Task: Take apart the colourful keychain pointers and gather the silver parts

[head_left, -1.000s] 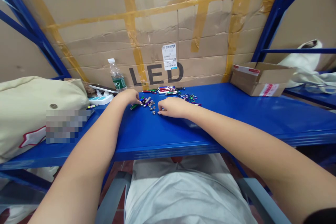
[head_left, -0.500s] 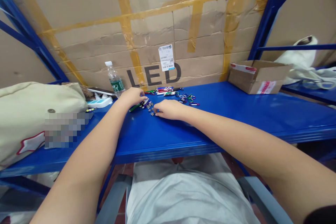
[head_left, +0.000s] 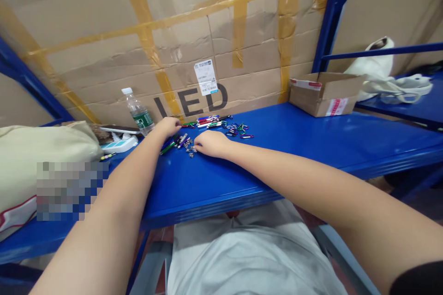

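My left hand (head_left: 168, 127) is at the back of the blue table, fingers bent together beside a red and green slim item (head_left: 188, 125); whether it grips anything is hidden. Just in front of it lie dark, green and purple pens (head_left: 170, 145). My right hand (head_left: 212, 144) rests low over a small heap of silver metal pieces (head_left: 190, 148), fingertips pinched at its right edge; what is between them is too small to make out. Behind it is a row of coloured pens (head_left: 211, 122), and to their right several coloured carabiners (head_left: 237, 130).
A water bottle (head_left: 139, 113) and a white power strip (head_left: 121, 144) stand left of my left hand, near a cream bag (head_left: 48, 147). An open cardboard box (head_left: 321, 94) sits at the back right. A large cardboard sheet (head_left: 194, 23) walls the back of the blue table (head_left: 294, 147).
My left hand has moved off the loose pens, back toward the red and green item. My right hand stays by the silver pieces. The camera view has shifted to the right.
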{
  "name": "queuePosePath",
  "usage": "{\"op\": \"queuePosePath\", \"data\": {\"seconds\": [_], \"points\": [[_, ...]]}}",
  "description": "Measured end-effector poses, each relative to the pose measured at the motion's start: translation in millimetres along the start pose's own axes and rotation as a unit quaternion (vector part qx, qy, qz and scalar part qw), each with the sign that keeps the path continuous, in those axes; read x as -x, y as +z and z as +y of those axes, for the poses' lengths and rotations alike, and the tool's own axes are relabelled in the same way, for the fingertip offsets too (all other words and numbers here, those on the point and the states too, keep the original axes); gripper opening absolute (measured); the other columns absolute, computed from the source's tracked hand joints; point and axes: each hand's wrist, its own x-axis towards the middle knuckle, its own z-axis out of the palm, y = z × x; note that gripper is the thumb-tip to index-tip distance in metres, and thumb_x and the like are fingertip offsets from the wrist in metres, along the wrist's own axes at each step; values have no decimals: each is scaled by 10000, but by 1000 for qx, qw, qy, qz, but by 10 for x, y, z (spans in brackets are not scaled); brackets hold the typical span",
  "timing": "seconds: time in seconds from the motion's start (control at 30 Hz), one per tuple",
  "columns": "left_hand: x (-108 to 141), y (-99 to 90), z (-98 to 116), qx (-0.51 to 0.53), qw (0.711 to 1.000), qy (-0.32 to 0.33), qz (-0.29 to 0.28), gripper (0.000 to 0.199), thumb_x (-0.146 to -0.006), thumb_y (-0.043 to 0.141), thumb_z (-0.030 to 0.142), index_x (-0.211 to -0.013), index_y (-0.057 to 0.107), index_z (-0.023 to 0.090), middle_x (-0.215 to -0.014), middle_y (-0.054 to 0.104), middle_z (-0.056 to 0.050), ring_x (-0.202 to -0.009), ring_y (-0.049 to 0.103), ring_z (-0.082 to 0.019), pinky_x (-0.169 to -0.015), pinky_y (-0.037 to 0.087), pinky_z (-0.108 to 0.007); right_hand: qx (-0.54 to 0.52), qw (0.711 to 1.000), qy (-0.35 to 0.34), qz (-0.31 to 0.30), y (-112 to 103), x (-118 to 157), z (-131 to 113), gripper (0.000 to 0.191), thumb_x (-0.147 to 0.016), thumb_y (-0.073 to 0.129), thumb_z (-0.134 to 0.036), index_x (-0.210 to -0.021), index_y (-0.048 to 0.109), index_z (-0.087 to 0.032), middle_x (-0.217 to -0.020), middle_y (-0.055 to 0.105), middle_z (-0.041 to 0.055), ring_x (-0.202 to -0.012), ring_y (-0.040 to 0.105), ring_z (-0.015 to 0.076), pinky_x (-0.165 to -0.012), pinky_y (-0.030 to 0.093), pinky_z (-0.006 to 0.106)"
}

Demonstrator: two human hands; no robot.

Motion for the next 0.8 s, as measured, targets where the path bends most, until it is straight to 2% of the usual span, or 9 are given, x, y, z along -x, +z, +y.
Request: {"op": "queuePosePath", "data": {"seconds": [0.13,0.23,0.33,0.43,0.57,0.67,0.73,0.8], "points": [[-255,78,65,-38,998,10,-42,351,-799,515,321,-1086,655,176,-1157,664,-95,-984,622,-214,-794,447,-226,-16,999,31,16,-67,-14,13,262,-868,482,-330,-895,712,-207,-941,709,69,-836,623,201,-630,408,256],[-318,149,146,-51,997,10,-65,327,-778,538,306,-1047,671,176,-1110,682,-108,-958,633,-223,-794,457,-241,-41,997,56,32,-146,-27,60,249,-861,484,-309,-905,709,-212,-952,710,58,-828,628,197,-649,413,258],[-304,191,184,-62,996,-5,-58,307,-789,527,302,-1012,682,158,-1102,674,-150,-963,630,-273,-793,470,-302,-60,993,76,71,-207,-44,142,233,-852,493,-288,-904,706,-211,-959,710,50,-852,627,198,-676,414,261],[-248,133,189,-69,997,-15,-37,307,-820,495,306,-1014,671,146,-1131,653,-175,-1005,610,-313,-805,469,-354,-74,988,99,95,-234,-53,253,225,-858,495,-283,-900,700,-201,-956,706,57,-844,625,199,-687,418,269],[-44,-123,260,-17,1000,20,13,275,-824,480,291,-1005,648,170,-1065,678,-124,-967,617,-264,-798,469,-315,-89,982,119,119,-201,-57,406,225,-858,518,-288,-967,678,-174,-1012,685,88,-908,614,220,-728,431,288],[252,-338,421,100,988,77,86,289,-822,479,314,-1011,630,156,-1012,684,-93,-915,620,-231,-777,473,-298,-105,981,62,148,-143,-66,468,349,-833,586,-356,-1100,618,-134,-1098,643,131,-976,589,233,-789,434,305],[473,-433,551,178,973,110,100,322,-840,453,314,-1072,604,150,-1015,679,-77,-885,622,-205,-781,475,-297,-129,979,18,154,-119,-71,474,418,-810,627,-361,-1152,581,-127,-1127,625,140,-984,581,225,-807,431,307],[652,-475,661,231,962,114,93,328,-848,429,294,-1095,589,151,-994,677,-63,-821,623,-186,-749,480,-296,-152,978,-10,143,-121,-68,469,310,-831,607,-288,-1099,597,-133,-1072,644,118,-932,589,201,-788,429,296]]}}
